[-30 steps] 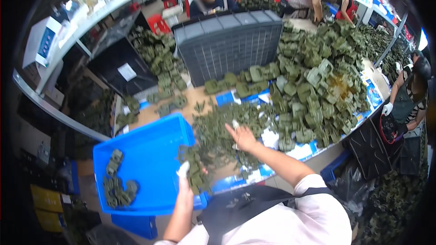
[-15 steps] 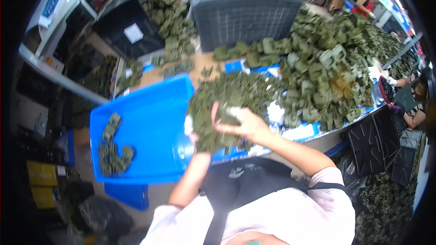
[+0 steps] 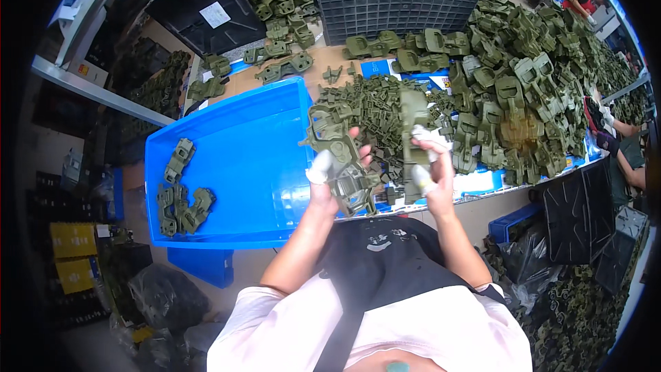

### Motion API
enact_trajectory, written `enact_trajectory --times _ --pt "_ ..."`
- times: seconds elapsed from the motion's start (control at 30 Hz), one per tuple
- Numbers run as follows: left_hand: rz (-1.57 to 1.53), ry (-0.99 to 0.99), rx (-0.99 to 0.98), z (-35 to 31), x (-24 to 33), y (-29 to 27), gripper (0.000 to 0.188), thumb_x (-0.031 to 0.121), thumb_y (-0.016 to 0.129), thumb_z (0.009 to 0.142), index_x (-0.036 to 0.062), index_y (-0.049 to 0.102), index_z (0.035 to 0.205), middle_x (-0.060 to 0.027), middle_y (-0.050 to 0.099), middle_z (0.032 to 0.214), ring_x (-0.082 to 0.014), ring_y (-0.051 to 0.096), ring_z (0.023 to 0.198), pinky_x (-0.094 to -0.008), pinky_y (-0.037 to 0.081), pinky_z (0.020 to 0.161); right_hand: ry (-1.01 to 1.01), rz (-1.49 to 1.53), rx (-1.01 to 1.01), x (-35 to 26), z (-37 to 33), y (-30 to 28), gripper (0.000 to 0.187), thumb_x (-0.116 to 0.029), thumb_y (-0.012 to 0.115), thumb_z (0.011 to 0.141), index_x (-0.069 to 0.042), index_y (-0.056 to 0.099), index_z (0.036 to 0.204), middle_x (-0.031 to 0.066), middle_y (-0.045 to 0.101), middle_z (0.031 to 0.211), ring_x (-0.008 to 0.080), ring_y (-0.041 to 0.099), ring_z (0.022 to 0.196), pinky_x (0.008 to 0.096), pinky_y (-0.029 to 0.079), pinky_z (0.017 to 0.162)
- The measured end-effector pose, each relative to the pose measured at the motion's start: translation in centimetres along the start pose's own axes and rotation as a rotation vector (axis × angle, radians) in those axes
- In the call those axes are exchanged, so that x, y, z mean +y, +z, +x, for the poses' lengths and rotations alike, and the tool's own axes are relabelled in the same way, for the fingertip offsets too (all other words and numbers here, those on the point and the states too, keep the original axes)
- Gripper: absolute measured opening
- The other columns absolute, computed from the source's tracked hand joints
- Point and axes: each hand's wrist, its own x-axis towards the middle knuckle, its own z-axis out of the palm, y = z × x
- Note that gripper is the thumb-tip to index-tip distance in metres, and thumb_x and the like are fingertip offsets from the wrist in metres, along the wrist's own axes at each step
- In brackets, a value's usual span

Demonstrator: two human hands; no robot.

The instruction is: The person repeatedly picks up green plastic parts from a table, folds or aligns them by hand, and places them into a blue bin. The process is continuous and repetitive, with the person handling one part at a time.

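My left hand (image 3: 325, 193), with a white cover on the thumb, is closed around an olive-green moulded plastic part (image 3: 339, 148) full of cut-out openings. It is held beside the right wall of a blue bin (image 3: 241, 165). To the right, my right hand (image 3: 441, 173), white covers on its fingers, grips a second, long olive-green plastic part (image 3: 414, 107), upright and smeared by motion. The two held parts are apart. Behind them lies a heap of small green pieces (image 3: 375, 107). A few green parts (image 3: 184, 210) lie in the bin's left side.
A large pile of green plastic parts (image 3: 513, 96) covers the table's right side. A dark grey crate (image 3: 399, 0) stands at the back, a black box (image 3: 206, 10) at the back left. Metal shelf bars (image 3: 103, 93) run along the left. Other people work at the far right.
My right hand has drawn away to the right from the left one and now holds a separate green part. The whole view has shifted slightly. The parts in the bin stay put.
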Motion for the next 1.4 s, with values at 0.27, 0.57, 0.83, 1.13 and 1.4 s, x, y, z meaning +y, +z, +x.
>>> enact_trajectory --times 0.27,0.57,0.83,1.13,1.4 --pt "0.292 0.05 0.101 -1.8 -1.8 -2.3 0.072 0.021 0.065 0.079 0.0138 0.02 0.134 -0.0062 0.039 0.125 -0.0166 0.044 0.112 -0.0303 0.041 0.091 -0.081 -0.493 -0.344 -3.5 -0.7 4.6 0.05 -0.001 0.064 0.068 -0.009 0.05 0.115 0.0191 0.05 0.118 0.0369 0.05 0.109 0.0398 0.043 0.09" --pt "0.49 0.177 0.067 -2.7 -1.2 -2.1 0.075 0.037 0.067 0.078 0.0141 0.023 0.135 -0.0103 0.044 0.128 -0.023 0.049 0.113 -0.0365 0.044 0.091 -0.151 -0.485 -0.396 -3.7 -1.2 5.3 0.05 0.002 0.064 0.066 -0.011 0.052 0.113 0.0174 0.049 0.121 0.0365 0.054 0.101 0.0413 0.047 0.083" --pt "0.465 0.102 0.101 -3.7 -0.6 -2.5 0.065 0.017 0.067 0.076 0.0089 0.03 0.129 -0.008 0.047 0.119 -0.0193 0.05 0.106 -0.0332 0.044 0.088 -0.121 -0.476 -0.466 -4.2 -1.7 5.3 0.052 0.0 0.064 0.068 -0.008 0.048 0.117 0.0198 0.053 0.112 0.0359 0.056 0.095 0.0398 0.047 0.081" --pt "0.275 0.307 0.243 -1.9 -0.4 -3.1 0.045 0.034 0.044 0.092 0.0161 0.033 0.132 -0.0082 0.047 0.122 -0.0251 0.053 0.106 -0.0415 0.048 0.086 0.32 0.188 -0.171 -1.5 -1.7 4.0 0.07 -0.017 0.057 0.083 -0.005 0.018 0.14 0.0178 0.022 0.143 0.0291 0.027 0.131 0.0365 0.024 0.105" --pt "0.291 0.374 0.238 -2.4 -1.3 -2.9 0.055 0.03 0.057 0.082 0.0141 0.035 0.13 -0.01 0.048 0.122 -0.0241 0.053 0.103 -0.0403 0.047 0.085 0.999 0.534 -0.244 -1.7 -2.3 4.4 0.061 -0.029 0.055 0.089 -0.004 0.028 0.138 0.0089 0.043 0.13 0.0142 0.045 0.113 0.0281 0.04 0.091"
